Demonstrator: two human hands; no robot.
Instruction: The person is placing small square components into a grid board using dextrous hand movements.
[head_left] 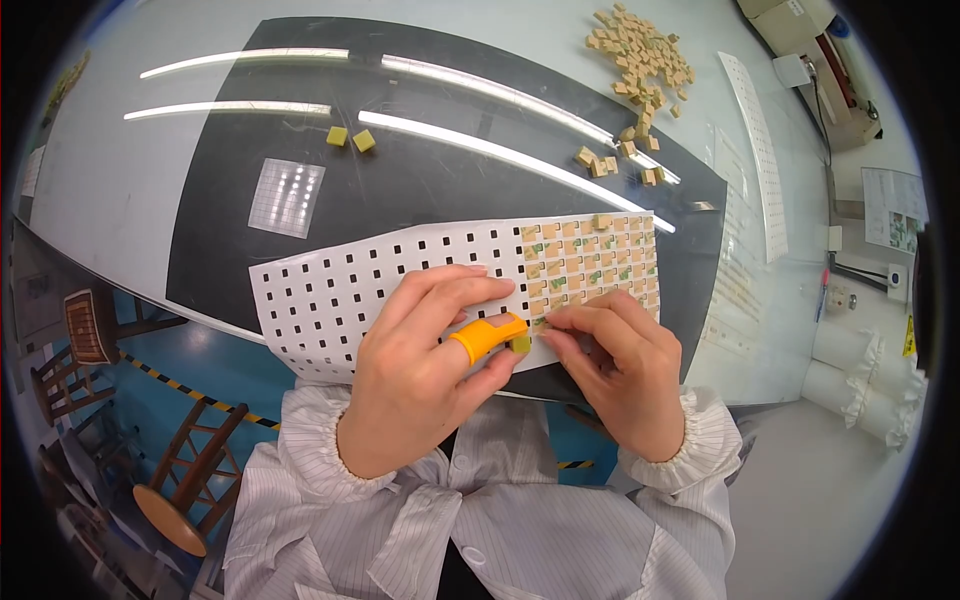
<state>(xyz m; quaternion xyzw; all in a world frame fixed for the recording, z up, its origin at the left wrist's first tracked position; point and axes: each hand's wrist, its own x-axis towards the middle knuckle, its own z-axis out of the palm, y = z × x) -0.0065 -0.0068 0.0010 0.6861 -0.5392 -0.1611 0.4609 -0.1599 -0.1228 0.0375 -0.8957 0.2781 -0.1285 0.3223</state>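
A white sheet with rows of black square holes [322, 325] lies along the table's near edge. Small tan pieces [575, 262] fill the grid on its right part. My left hand [405, 375] rests over the sheet's middle, with an orange finger sleeve [488, 336] on its index finger. Between that finger and the thumb is a small yellow-green cube [520, 344]. Just right of it, my right hand [628, 365] bends over the filled part, thumb and index finger close together at the last filled column on the left. Whatever they pinch is hidden.
A heap of tan pieces [645, 60] lies at the far right, with several strays nearer. Two yellow-green cubes [364, 141] and a clear gridded square [287, 197] sit on the dark mat [420, 190]. Another perforated white strip [755, 150] lies right. Wooden stools [190, 480] stand lower left.
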